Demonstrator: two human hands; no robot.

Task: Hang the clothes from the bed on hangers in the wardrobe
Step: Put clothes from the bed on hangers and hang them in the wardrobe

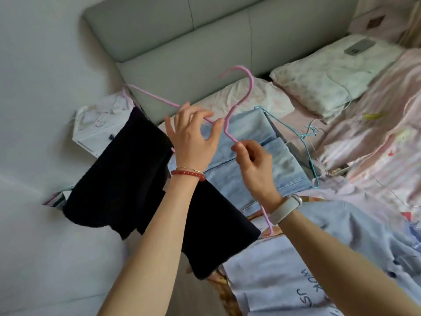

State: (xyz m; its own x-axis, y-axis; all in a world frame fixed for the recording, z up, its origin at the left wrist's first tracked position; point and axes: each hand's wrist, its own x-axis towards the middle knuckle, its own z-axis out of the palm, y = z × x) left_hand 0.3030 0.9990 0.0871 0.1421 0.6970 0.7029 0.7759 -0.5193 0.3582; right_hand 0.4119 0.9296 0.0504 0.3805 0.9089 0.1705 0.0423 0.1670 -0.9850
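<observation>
I held the pink hanger (239, 92) up in front of me with both hands. My left hand (193, 135) pinched the thin wire of one shoulder near the neck, the other fingers fanned loosely; my right hand (252, 165) curled round the opposite shoulder just below the twist. The dark garment (127, 179), a soft, matte, heavy-looking cloth folded double, hung over the bottom bar beneath my left wrist, drooping in two uneven flaps.

To do this step well, I judged I should level the hanger and slide the cloth toward the middle of the bar, so the slim coated wire would not tip and let it slip off on the way to the wardrobe, which was out of sight.

Past my right hand lay pale blue denim (273, 156), stiff and flatly folded, on the bed (376, 133), with a teal wire hanger (305, 142) across it. Nearer, under my right forearm, spread a light blue printed shirt (319, 258) with dark buttons.
</observation>
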